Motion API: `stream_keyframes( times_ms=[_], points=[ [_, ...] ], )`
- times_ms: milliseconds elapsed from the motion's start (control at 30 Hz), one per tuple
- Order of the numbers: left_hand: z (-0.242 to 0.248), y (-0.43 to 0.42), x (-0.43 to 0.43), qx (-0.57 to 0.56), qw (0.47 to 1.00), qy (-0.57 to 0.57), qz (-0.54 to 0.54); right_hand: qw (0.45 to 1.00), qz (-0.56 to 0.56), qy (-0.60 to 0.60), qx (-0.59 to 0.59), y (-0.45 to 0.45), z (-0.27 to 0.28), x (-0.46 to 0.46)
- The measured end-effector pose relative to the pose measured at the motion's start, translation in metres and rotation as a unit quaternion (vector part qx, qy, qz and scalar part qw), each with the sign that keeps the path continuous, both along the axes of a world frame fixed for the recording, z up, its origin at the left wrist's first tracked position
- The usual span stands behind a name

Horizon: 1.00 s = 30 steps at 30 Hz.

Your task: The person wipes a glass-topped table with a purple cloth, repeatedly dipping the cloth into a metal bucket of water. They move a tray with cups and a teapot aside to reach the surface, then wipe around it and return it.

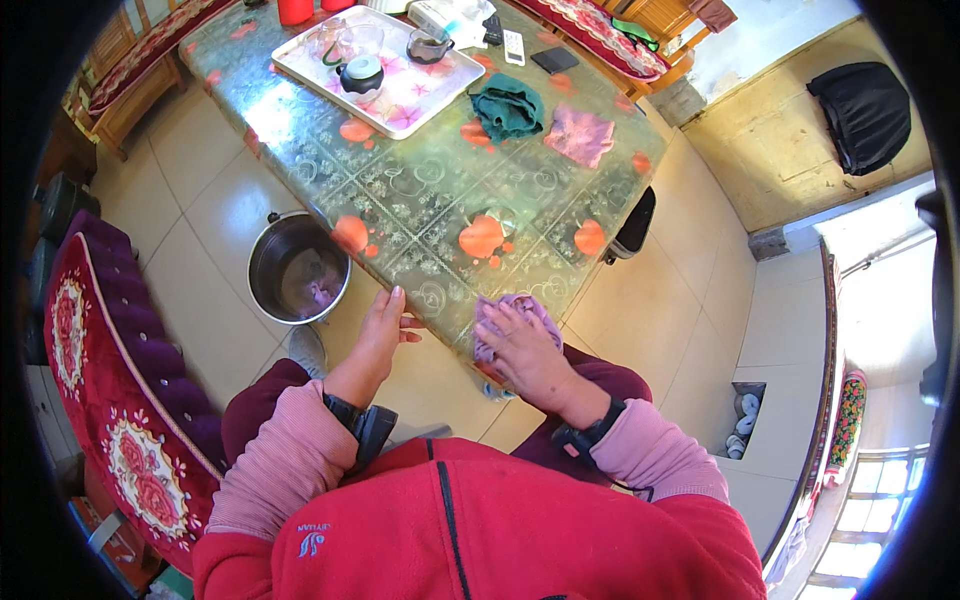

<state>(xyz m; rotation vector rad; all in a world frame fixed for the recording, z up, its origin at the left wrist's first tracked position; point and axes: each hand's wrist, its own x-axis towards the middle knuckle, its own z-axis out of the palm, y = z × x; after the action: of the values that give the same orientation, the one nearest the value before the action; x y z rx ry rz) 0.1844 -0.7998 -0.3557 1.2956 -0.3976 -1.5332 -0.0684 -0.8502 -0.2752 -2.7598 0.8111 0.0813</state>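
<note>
My right hand point(517, 349) presses a bunched lilac cloth point(536, 306) onto the near corner of the table point(420, 217), which has a patterned plastic cover. The palm lies over the cloth and hides part of it. At the table's left edge is my left hand point(381, 334), empty, thumb and fingers apart, with its fingertips by the rim. On the floor to its left stands a metal bucket point(281, 270) with a purplish cloth point(322, 289) inside. Farther up the table lie a crumpled green cloth point(508, 109) and a pink cloth point(581, 135).
A white floral tray point(442, 97) holds a dark lidded teapot point(361, 79) and a glass cup point(429, 49). Behind it are a white remote control point(514, 49) and a dark flat object point(555, 60). A red upholstered seat point(135, 450) stands at my left.
</note>
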Motion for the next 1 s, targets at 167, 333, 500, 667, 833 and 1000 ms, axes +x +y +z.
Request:
stream_keyframes(
  times_ms=[167,333,500,667,833,1000],
  points=[
    [0.000,0.001,0.001,-0.014,1.000,0.002,-0.004,0.977,-0.201,0.071,-0.013,-0.102,-0.017,-0.008],
    [0.000,0.000,0.001,-0.026,1.000,-0.012,-0.006,0.953,-0.225,-0.076,-0.187,-0.178,-0.040,-0.062],
    [0.003,-0.002,0.000,-0.024,1.000,0.004,-0.010,0.965,-0.217,-0.011,-0.143,-0.106,-0.057,-0.052],
    [0.008,-0.003,-0.002,-0.015,0.999,0.039,0.008,0.981,-0.166,-0.079,-0.069,0.015,-0.036,-0.021],
    [0.014,-0.002,0.001,0.001,0.999,0.053,0.003,0.988,-0.096,-0.103,-0.058,0.041,-0.015,-0.002],
    [0.013,0.000,0.003,0.001,0.997,0.077,0.004,0.992,0.089,-0.019,-0.086,0.034,0.000,0.018]
  ],
)
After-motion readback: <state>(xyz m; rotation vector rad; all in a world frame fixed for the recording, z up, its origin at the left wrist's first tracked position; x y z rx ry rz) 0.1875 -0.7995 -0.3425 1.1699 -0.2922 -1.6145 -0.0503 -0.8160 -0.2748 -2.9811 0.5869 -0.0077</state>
